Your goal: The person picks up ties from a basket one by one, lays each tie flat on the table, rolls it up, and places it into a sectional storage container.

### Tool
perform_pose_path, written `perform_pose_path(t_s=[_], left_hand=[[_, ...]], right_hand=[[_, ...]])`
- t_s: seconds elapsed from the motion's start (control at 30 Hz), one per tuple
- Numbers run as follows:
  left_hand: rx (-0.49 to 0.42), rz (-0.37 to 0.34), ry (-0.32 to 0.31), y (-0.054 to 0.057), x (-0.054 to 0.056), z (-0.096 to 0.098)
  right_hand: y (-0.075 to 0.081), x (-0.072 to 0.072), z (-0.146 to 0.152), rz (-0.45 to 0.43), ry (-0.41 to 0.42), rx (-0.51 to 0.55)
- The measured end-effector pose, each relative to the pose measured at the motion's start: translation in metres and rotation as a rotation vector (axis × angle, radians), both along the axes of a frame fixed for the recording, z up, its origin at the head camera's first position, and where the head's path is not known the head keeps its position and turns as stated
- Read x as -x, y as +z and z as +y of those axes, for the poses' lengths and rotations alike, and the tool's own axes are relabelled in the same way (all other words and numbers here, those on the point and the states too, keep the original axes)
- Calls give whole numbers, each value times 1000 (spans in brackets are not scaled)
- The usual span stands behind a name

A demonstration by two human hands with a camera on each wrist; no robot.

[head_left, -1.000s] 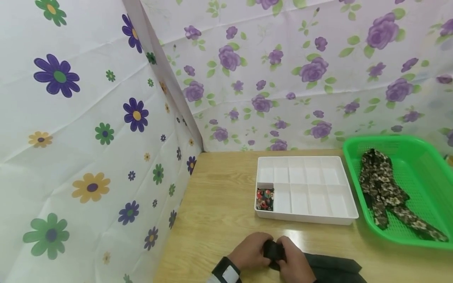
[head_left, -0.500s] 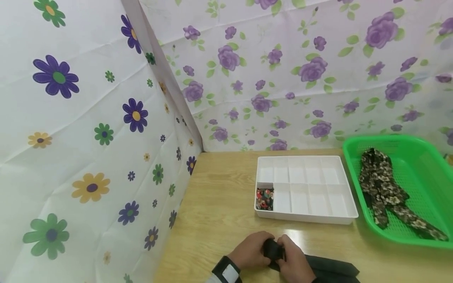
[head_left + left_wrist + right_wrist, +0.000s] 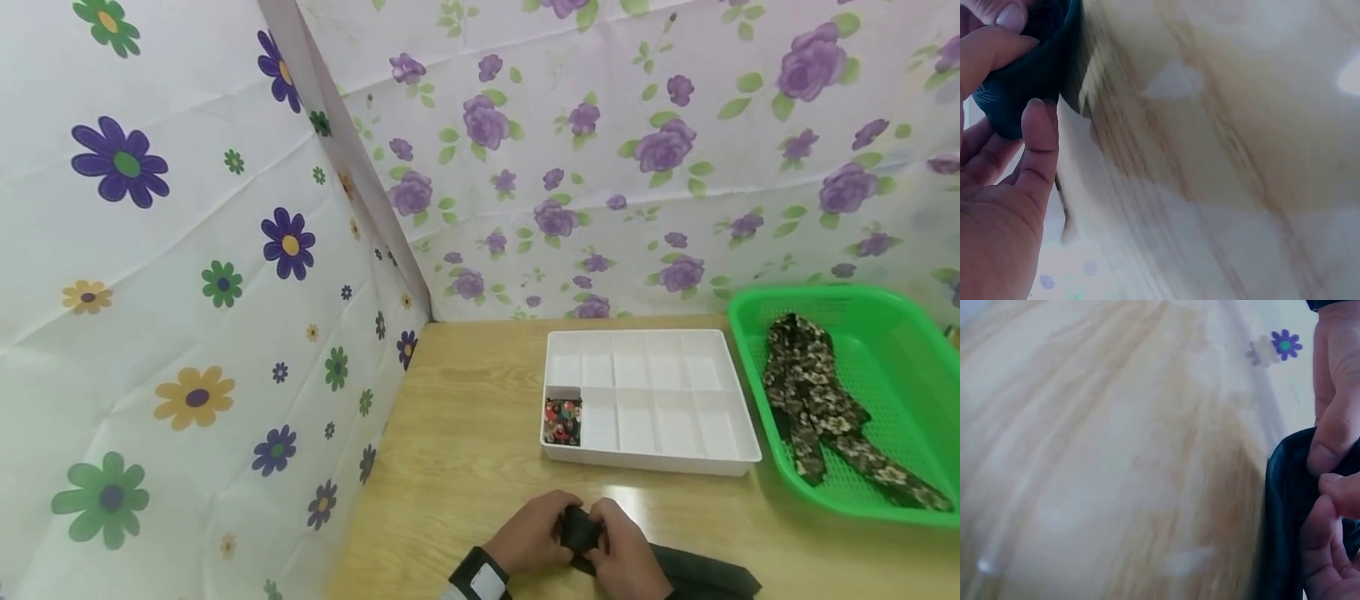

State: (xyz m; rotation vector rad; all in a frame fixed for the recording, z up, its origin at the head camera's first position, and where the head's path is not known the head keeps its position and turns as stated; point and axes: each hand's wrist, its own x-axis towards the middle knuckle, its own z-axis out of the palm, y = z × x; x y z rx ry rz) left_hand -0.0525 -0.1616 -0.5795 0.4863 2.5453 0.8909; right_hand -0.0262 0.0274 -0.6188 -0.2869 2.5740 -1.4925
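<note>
A dark green, nearly black necktie is partly wound into a roll (image 3: 579,530) between my two hands at the bottom of the head view. My left hand (image 3: 531,532), with a black watch on its wrist, grips the roll from the left. From the other side my right hand (image 3: 628,552) pinches it. The flat tail (image 3: 705,570) of the tie runs along the table to the right, ending in a point. In the left wrist view the rolled cloth (image 3: 1032,84) shows between fingers and thumb. The right wrist view has its dark layers (image 3: 1282,519) at the right edge.
A white divided tray (image 3: 651,461) lies beyond my hands, with a folded or rolled patterned cloth (image 3: 562,422) in its front left compartment. To the right stands a green basket (image 3: 885,312) holding a brown floral necktie (image 3: 810,383). Flower-printed sheets hang behind and at left.
The tie's tail has shortened and narrowed slightly on the table, its lower strip drawn in toward the roll. Both hands stay in nearly the same place.
</note>
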Motion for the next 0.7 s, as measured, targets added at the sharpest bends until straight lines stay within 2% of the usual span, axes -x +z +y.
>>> perform_pose_path(t_s=[0.07, 0.3, 0.4, 0.57, 0.7], left_hand=[[8, 18, -4, 1, 1, 0], [97, 91, -57, 1, -1, 3], [100, 91, -64, 0, -1, 3], [69, 46, -29, -1, 1, 4], [101, 75, -36, -1, 1, 4]], right_hand=[[-2, 2, 1, 17, 7, -2], [18, 5, 1, 45, 158, -197], [14, 4, 2, 35, 135, -179], [0, 1, 3, 9, 42, -103], [6, 2, 2, 64, 63, -170]])
